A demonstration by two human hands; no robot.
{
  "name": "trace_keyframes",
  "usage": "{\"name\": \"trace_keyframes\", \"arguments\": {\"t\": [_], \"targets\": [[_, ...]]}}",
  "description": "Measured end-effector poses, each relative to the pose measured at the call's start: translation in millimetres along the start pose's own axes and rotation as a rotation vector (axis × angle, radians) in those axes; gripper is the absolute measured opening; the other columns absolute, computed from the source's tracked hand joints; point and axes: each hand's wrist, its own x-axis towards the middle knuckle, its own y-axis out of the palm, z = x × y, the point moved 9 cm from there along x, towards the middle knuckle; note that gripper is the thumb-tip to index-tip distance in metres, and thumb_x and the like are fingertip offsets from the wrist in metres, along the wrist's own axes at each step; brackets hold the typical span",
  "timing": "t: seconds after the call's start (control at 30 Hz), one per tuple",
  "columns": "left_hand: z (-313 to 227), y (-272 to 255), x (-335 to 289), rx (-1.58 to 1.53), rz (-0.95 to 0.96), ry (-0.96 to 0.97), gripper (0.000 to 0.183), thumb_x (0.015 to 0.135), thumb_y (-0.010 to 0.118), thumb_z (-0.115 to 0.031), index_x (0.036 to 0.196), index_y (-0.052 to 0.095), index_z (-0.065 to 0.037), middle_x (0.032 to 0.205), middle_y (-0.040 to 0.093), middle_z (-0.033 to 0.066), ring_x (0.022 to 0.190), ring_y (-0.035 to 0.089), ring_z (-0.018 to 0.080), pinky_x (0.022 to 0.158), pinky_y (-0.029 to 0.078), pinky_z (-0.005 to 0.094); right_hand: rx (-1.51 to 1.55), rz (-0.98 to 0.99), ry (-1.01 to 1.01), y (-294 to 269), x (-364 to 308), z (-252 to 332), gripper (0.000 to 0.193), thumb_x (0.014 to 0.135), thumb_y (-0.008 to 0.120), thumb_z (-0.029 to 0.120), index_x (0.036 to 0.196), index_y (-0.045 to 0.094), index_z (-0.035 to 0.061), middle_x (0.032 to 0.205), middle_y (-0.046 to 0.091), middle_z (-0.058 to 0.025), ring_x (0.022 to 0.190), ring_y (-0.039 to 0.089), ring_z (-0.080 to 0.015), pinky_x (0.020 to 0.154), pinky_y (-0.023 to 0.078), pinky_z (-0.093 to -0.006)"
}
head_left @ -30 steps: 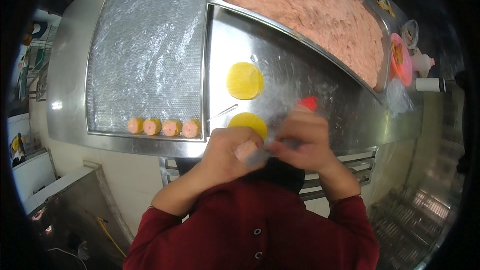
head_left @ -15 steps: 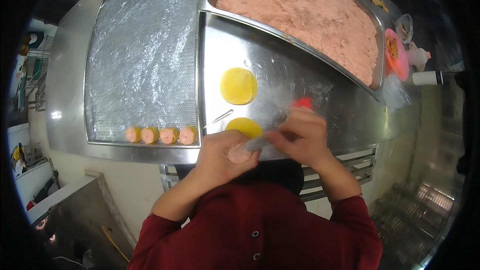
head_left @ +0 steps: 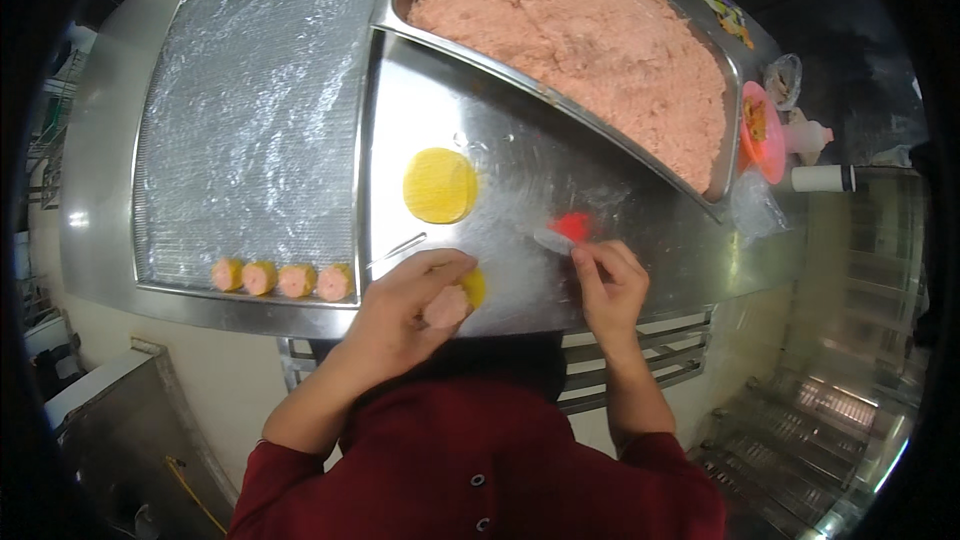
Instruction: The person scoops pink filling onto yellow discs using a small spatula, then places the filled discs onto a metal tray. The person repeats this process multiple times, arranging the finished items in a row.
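Note:
My left hand point(head_left: 405, 312) is curled around a small dumpling point(head_left: 446, 308), its pink filling facing up. Partly hidden behind that hand, a yellow round wrapper point(head_left: 476, 284) lies on the steel table. Out to the right, my right hand point(head_left: 613, 285) pinches a flat metal spatula point(head_left: 552, 240) between thumb and fingers. The blade rests beside a small red patch point(head_left: 572, 226) whose material I cannot make out. Farther back sits a stack of yellow round wrappers point(head_left: 440, 186). A thin metal tool point(head_left: 400, 248) lies between it and my left hand.
At left, a film-covered tray point(head_left: 250, 110) bears several finished dumplings point(head_left: 296, 281) along its near edge. A deep steel pan point(head_left: 560, 95) of pink minced filling point(head_left: 580, 50) stands at the back. Far right are a pink bowl point(head_left: 768, 155), a squeeze bottle point(head_left: 810, 136) and a plastic bag point(head_left: 758, 205).
My right hand has drawn the spatula away from the dumpling, over to the red patch. The left hand still holds the dumpling. The whole view has shifted slightly.

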Motion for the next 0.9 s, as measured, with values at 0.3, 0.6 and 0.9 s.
{"name": "trace_keyframes", "arguments": {"t": [0.3,0.6,0.9], "targets": [[20.3,4.5,-8.3,0.044,0.084,-0.160,0.026,0.081,0.088,-0.017,0.094,0.068,-0.005,0.083,0.073,0.0114,0.078,0.074,0.0284,0.071,0.057,0.0346,-0.232,-0.058,-0.005,-7.3,-12.9,-12.2,0.016,0.093,0.073,0.001,0.109,0.077,-0.0006,0.092,0.067,-0.0097,0.080,0.063,-0.0170,0.073,0.050,-0.0278],[5.5,10.1,-2.2,0.067,0.059,-0.044,0.021,0.079,0.088,-0.011,0.084,0.068,-0.005,0.079,0.072,0.0089,0.070,0.071,0.0222,0.067,0.054,0.0320,0.053,0.043,0.172,-0.5,-3.0,-15.5,0.017,0.097,0.073,0.012,0.108,0.077,0.0003,0.089,0.069,-0.0085,0.082,0.064,-0.0168,0.073,0.049,-0.0289],[4.9,17.2,6.6,-0.060,0.068,-0.052,0.021,0.079,0.088,-0.014,0.088,0.072,-0.006,0.081,0.073,0.0083,0.072,0.072,0.0197,0.065,0.054,0.0312,0.380,0.436,0.032,37.7,-10.9,59.9,0.016,0.093,0.074,0.005,0.107,0.078,-0.0004,0.092,0.071,-0.0085,0.083,0.064,-0.0162,0.073,0.049,-0.0284]]}}
